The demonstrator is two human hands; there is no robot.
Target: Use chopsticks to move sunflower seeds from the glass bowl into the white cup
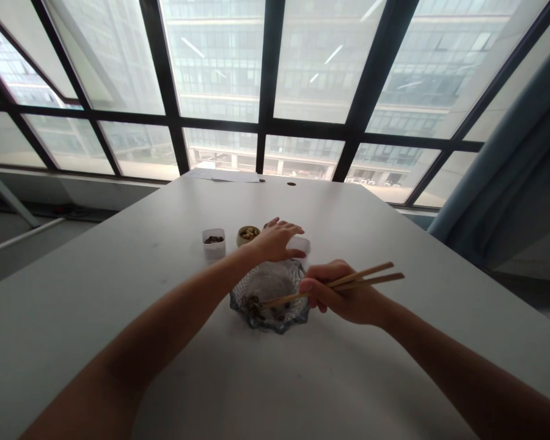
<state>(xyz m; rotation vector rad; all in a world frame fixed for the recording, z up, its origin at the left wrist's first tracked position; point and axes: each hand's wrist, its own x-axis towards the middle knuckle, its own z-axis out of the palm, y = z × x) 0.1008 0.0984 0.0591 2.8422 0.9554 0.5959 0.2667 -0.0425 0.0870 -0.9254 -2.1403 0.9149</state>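
A pair of wooden chopsticks (369, 276) is gripped in my right hand (337, 290), its fingers closed around them. Their tips reach down into a scalloped clear glass bowl (282, 327), beside a small clump of dark pieces (253, 304) at the bowl's left side. My left hand (278, 239) extends over the bowl's far edge with thumb and fingers apart. Between its thumb and fingers shows a translucent plastic container (301, 245); whether they touch it I cannot tell. My left forearm covers part of the bowl's left rim.
Left of my left hand stand a round cup of light brown pieces (249, 234) and a square white container (214, 245) with dark bits. Papers (222, 176) lie at the far end of the white table (174, 379). Windows rise behind it; a blue curtain (499, 159) hangs right.
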